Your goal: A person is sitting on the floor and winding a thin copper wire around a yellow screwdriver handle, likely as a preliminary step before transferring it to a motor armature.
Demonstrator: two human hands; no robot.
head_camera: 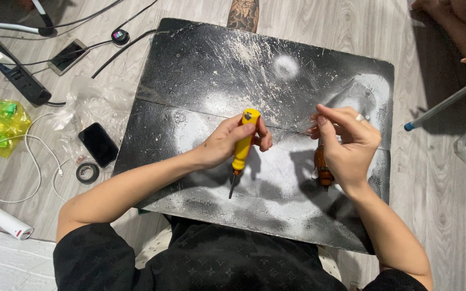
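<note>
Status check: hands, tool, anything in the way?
Left hand gripping yellow screwdriver, tip toward the body. Right hand closed on brown wooden piece. Both over black board; nothing between them.

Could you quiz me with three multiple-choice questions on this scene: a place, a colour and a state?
1. Where does the black phone lie?
A. on the floor left of the black board
B. on the board
C. in the right hand

2. What colour is the handle of the screwdriver?
A. blue
B. yellow
C. white

3. How is the left hand just now?
A. flat on the floor
B. closed round the screwdriver handle
C. holding a cup

Answers:
1 A: it rests on the wooden floor beside the black board, near a roll of tape.
2 B: the handle is bright yellow.
3 B: its fingers wrap the handle, while the right hand holds a small brown object.
</note>
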